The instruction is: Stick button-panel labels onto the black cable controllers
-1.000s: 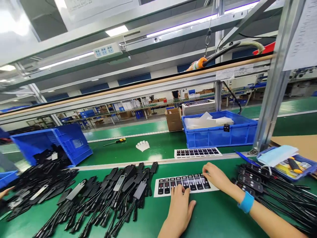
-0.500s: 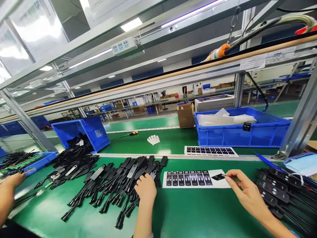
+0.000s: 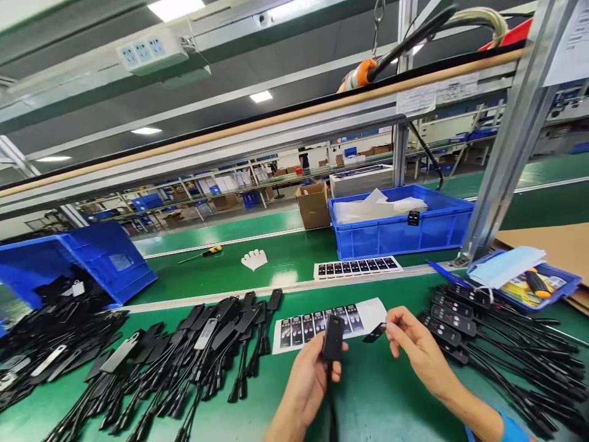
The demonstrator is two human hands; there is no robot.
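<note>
My left hand (image 3: 307,382) is closed around a black controller module (image 3: 332,337), held upright with its cable hanging down. My right hand (image 3: 411,347) pinches a small black sticker (image 3: 373,335) just to the right of the module. Behind both hands a white sticker sheet (image 3: 322,323) with several black labels lies on the green mat; its right end is bare. A pile of black cabled modules (image 3: 202,350) lies to the left of my left hand.
Finished black modules with cables (image 3: 464,313) lie at the right. A second sticker sheet (image 3: 356,267), a white glove (image 3: 254,259) and a screwdriver (image 3: 202,253) lie on the belt. Blue bins (image 3: 400,230) (image 3: 99,255) stand behind; a small blue tray (image 3: 529,282) sits far right.
My left hand has picked one module out of the pile and brought it up toward the sticker. My right hand has carried the peeled sticker leftward. The other person's hand at the left edge is gone.
</note>
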